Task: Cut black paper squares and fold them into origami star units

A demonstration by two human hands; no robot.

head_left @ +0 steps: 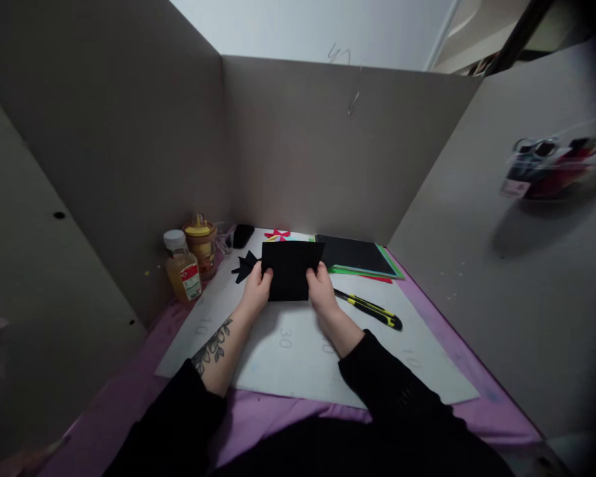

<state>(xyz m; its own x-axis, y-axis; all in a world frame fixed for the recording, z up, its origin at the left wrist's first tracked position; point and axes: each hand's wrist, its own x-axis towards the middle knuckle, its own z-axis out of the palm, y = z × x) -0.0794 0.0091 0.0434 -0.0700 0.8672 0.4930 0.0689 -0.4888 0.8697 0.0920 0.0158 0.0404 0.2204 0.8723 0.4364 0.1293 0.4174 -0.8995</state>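
A sheet of black paper [291,271] is held up over the white board [258,371], gripped at both side edges. My left hand [258,285] pinches its left side, thumb on the near face. On the right side my right hand [320,286] does the same, and the fingers behind the paper are hidden. Just left of my left hand lies a folded black paper shape [246,266], partly covered. A yellow and black utility knife [372,311] rests on the board to the right of my right hand.
Stacked black and green paper [360,255] lies at the back right, a red paper star [277,235] behind. A glue bottle [183,266], a jar [201,248] and a dark phone-like object [243,236] stand or lie at the left. Grey panels enclose the purple-covered table [263,414]. A scissors pouch [546,169] hangs right.
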